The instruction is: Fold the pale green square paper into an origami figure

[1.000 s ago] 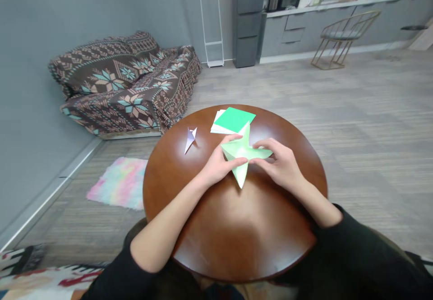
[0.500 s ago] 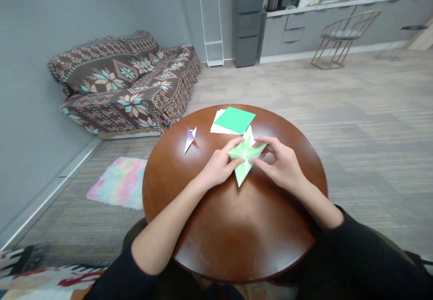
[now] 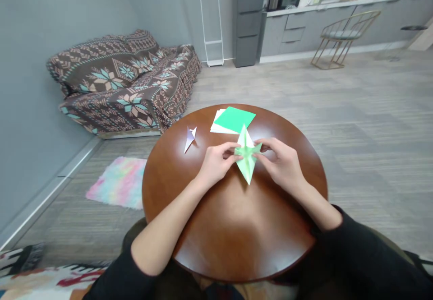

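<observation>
A pale green folded paper point(image 3: 246, 164), star-shaped with one point toward me and one pointing away, is held above the round brown table point(image 3: 233, 228). My left hand point(image 3: 218, 162) pinches its left tip between thumb and fingers. On the opposite side, my right hand point(image 3: 280, 160) grips the right tip in the same way. Just beyond the far point lies a stack of square paper with a bright green sheet point(image 3: 235, 119) on top and white sheets point(image 3: 218, 127) under it. A small purple and white folded paper piece point(image 3: 190, 139) rests at the table's left.
Behind the table on the left stands a sofa point(image 3: 131, 83) under a patterned cover. A fluffy pastel rug point(image 3: 118, 182) lies on the floor to the left. Farther back are a grey fridge point(image 3: 248, 25), a kitchen counter point(image 3: 304, 9) and a gold-framed chair point(image 3: 341, 36).
The green paper has turned slightly, its near point swinging to the right and its far point to the left. My left hand has shifted a little; its fingers sit closer to the tip.
</observation>
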A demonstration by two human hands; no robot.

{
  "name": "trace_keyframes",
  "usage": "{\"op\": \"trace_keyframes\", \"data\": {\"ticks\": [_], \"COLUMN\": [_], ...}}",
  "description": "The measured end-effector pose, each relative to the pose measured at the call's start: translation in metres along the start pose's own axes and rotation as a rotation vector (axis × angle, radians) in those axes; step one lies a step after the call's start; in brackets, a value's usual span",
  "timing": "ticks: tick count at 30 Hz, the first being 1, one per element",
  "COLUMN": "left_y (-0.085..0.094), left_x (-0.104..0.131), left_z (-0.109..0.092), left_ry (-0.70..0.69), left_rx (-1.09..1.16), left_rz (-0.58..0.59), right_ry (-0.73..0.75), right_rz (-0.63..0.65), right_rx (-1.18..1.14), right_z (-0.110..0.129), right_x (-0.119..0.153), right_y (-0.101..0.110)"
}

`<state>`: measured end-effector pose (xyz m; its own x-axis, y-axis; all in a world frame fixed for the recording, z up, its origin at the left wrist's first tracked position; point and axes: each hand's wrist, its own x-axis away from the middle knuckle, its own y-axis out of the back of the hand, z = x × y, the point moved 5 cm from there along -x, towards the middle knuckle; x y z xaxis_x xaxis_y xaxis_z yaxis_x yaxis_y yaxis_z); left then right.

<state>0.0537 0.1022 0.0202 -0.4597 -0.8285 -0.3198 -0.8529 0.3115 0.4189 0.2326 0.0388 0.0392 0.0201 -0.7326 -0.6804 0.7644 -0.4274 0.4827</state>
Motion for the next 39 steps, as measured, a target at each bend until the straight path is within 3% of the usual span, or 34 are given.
{"op": "trace_keyframes", "data": {"ticks": [6,13,17,29,32,37,39], "left_y": [0.001,-0.004,-0.011,-0.019,-0.019,-0.015,-0.016], "left_x": [0.001,0.001,0.002,0.008,0.008,0.008,0.008], "left_z": [-0.011,-0.006,-0.004,0.0,-0.003,-0.003,-0.003], "left_ry": [-0.059,0.034,0.122,0.233,0.252,0.289,0.29], "left_rx": [0.017,0.335,0.445,0.387,0.415,0.363,0.349], "left_rz": [-0.066,-0.028,0.077,0.203,0.192,0.15,0.158], "right_ry": [-0.136,-0.218,-0.313,-0.557,-0.614,-0.616,-0.621], "right_rz": [0.005,0.039,0.034,0.149,0.177,0.1,0.164], "right_rx": [-0.135,-0.349,-0.416,-0.559,-0.59,-0.564,-0.576], "right_z": [0.003,0.008,0.004,-0.005,-0.008,-0.013,-0.012], "right_x": [0.002,0.004,0.005,0.007,0.009,0.009,0.008], "right_y": [-0.004,-0.007,-0.008,-0.016,-0.019,-0.017,-0.019]}}
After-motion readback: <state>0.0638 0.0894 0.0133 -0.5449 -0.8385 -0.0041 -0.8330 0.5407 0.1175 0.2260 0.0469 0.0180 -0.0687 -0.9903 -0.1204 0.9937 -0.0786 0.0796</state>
